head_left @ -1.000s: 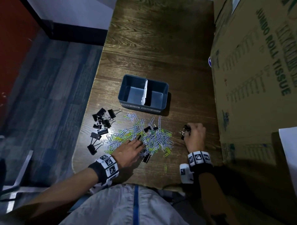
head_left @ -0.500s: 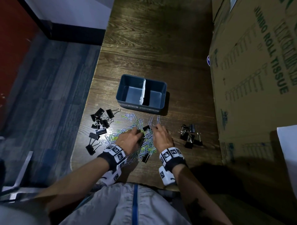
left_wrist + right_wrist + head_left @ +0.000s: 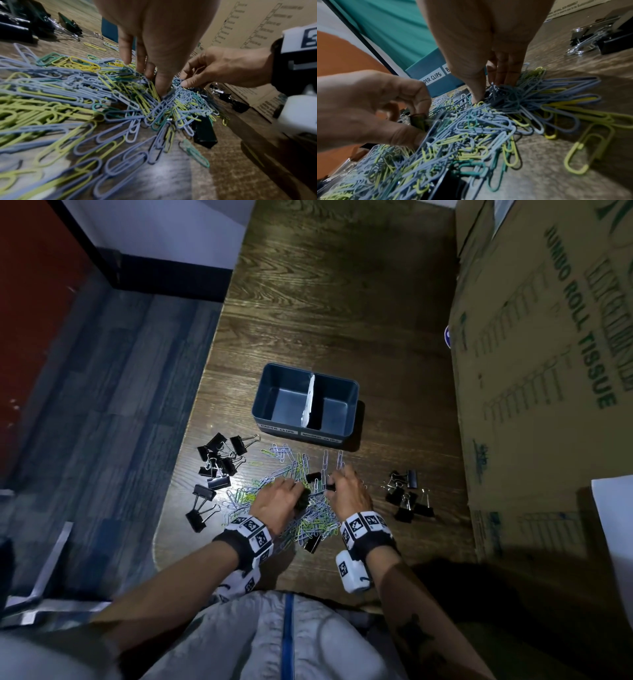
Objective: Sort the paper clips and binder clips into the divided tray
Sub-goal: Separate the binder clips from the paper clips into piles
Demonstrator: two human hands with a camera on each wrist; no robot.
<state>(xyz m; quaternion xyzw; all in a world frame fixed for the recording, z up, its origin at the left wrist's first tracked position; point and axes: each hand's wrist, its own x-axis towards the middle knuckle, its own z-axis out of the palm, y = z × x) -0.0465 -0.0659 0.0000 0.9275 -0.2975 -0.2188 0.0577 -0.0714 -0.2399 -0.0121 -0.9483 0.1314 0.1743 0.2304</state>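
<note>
A blue divided tray (image 3: 263, 392) with a white divider stands on the wooden table; both halves hold nothing. In front of it lies a mixed pile of blue, yellow and green paper clips (image 3: 310, 520) with a few black binder clips buried in it. Both hands dig into the pile's far side. My left hand (image 3: 298, 496) pinches a black binder clip (image 3: 418, 122) between thumb and forefinger. Just to its right, my right hand (image 3: 334, 482) has its thumb and fingers closed round another black binder clip (image 3: 330, 487). One more binder clip (image 3: 204, 134) lies at the pile's near edge.
Black binder clips lie in two groups, one left of the pile (image 3: 219, 463) and one to its right (image 3: 407, 498). A large cardboard box (image 3: 548, 371) walls off the table's right side. The table's left edge (image 3: 191, 419) drops to grey floor.
My right hand left the right group of binder clips and came left into the pile. My left hand moved forward and curled round a binder clip.
</note>
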